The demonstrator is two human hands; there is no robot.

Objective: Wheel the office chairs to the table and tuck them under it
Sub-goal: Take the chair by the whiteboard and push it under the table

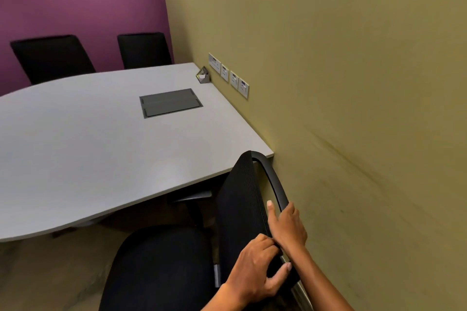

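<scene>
A black office chair stands in front of me beside the grey table, turned sideways with its mesh backrest toward the olive wall. Its armrest reaches under the table edge. My right hand grips the backrest's top rim. My left hand holds the same rim lower down, closer to me. Two more black chairs, one on the left and one on the right, stand at the table's far side against the purple wall.
The olive wall runs close along the right, touching the table's end. A row of sockets sits on it. A grey cable hatch is set into the tabletop, and a small card holder stands in its corner.
</scene>
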